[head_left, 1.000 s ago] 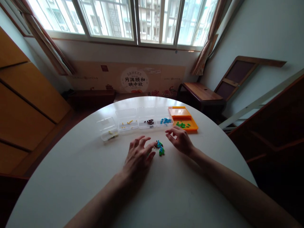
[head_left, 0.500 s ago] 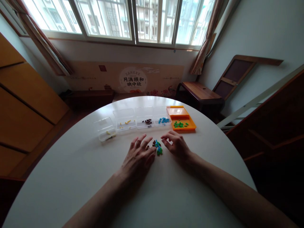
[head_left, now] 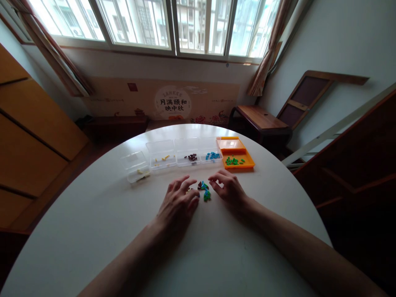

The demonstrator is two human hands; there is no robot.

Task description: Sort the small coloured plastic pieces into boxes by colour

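A small heap of mixed beads (head_left: 204,191), blue, green and dark red, lies on the round white table (head_left: 93,231) between my two hands. My left hand (head_left: 177,204) rests palm down just left of the heap, fingers spread and reaching its edge. My right hand (head_left: 227,187) sits just right of it, fingers loosely curled over the table, nothing visible in them. Behind the heap stands a row of boxes: a clear box with yellow beads (head_left: 161,154), one with dark red beads (head_left: 192,157), one with blue beads (head_left: 212,155), and an orange box with green beads (head_left: 236,161).
A smaller clear box (head_left: 136,167) with a few yellow pieces stands at the row's left end. Beyond the table are a window, a dark wooden side table (head_left: 261,119) at the right and wooden cabinets (head_left: 34,128) at the left.
Both hands have drawn in toward the bead heap, the right hand moving left and closer to it. The camera view has shifted slightly.
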